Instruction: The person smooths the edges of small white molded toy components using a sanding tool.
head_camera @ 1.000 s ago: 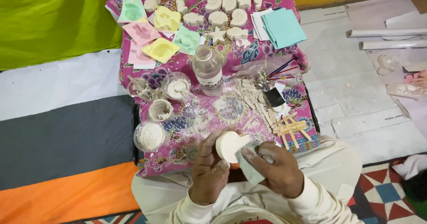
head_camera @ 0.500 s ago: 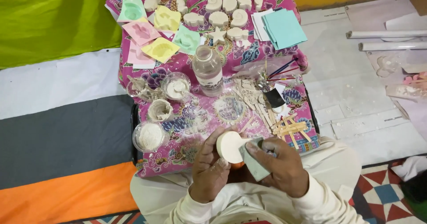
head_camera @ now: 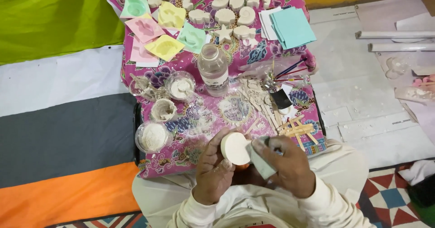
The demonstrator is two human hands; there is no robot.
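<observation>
My left hand [head_camera: 212,168] grips a round white plaster piece [head_camera: 235,148] just above my lap, at the near edge of the low table. Against the piece's right side my right hand [head_camera: 286,163] presses a folded pale green sheet of sandpaper [head_camera: 262,158]. Both hands sit close together over the pink patterned cloth [head_camera: 199,119] that covers the table.
On the cloth stand a clear plastic bottle [head_camera: 213,69], several small cups of white powder and paste [head_camera: 153,136], wooden sticks [head_camera: 297,129], brushes, coloured moulds [head_camera: 164,46], white plaster shapes [head_camera: 225,16] and a stack of teal paper [head_camera: 292,26]. White pipes [head_camera: 398,34] lie on the floor at right.
My hands have shifted a little, and the sandpaper has slid against the plaster piece's edge. Everything on the table stays where it was.
</observation>
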